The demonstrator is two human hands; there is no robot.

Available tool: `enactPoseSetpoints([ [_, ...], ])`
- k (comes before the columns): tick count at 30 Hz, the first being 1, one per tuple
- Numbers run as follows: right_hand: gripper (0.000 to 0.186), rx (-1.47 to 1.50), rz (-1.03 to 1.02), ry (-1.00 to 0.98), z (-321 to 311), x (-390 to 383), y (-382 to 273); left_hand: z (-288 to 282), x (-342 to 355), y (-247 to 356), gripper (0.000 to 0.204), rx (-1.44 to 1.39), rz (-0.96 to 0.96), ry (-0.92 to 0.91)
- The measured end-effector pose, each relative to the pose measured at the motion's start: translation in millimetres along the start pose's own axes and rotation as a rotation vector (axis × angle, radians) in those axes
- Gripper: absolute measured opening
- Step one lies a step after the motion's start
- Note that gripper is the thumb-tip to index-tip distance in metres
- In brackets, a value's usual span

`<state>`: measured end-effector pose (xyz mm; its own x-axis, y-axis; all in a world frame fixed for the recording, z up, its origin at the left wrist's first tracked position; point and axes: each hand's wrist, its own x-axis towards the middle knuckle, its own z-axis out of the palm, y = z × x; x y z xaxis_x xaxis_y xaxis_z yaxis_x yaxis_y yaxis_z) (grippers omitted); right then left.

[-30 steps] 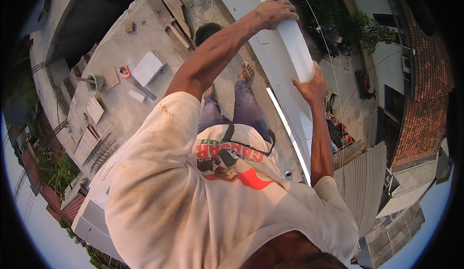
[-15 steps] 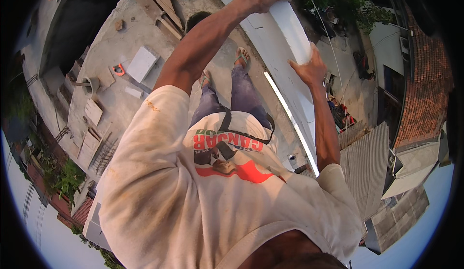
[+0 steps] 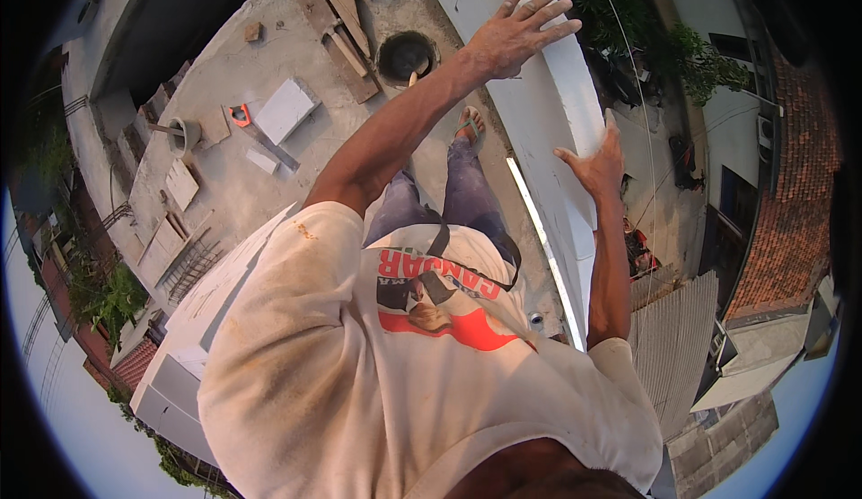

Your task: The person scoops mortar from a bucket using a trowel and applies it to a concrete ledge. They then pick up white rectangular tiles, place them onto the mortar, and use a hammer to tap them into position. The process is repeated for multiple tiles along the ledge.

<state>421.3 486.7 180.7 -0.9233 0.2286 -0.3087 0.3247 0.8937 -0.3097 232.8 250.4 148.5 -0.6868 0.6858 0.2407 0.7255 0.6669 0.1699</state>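
Observation:
A low wall of pale white blocks (image 3: 503,50) runs from the top middle down toward my right side, with a long white block (image 3: 575,82) along its outer top edge. Over that block, my left hand (image 3: 521,37) is open, its fingers spread; whether the palm presses on it I cannot tell. Close to the block's near end is my right hand (image 3: 600,165), open, thumb and fingers apart. Nothing is gripped in either hand.
A taut string (image 3: 642,95) passes outside the wall, above a drop to the ground. A straight metal bar (image 3: 543,243) lies along its inner foot. On the concrete floor are a dark bucket (image 3: 404,55), planks (image 3: 337,41), a cut block (image 3: 287,110) and an orange-handled saw (image 3: 240,115).
My left hand has come off its curled grip on the block, fingers now spread. The right hand has opened wider at the near end. The view has shifted, uncovering the bucket.

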Motion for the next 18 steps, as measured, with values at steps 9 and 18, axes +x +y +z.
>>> enactPoseSetpoints([
  [9,0.091,0.085,-0.691,0.262,-3,-17,-76,31,-335,50,0.112,-0.564,-1.216,-0.860],
  [18,0.066,0.170,-0.429,-0.679,254,13,-149,65,-407,55,0.129,-0.693,-1.558,-1.180],
])
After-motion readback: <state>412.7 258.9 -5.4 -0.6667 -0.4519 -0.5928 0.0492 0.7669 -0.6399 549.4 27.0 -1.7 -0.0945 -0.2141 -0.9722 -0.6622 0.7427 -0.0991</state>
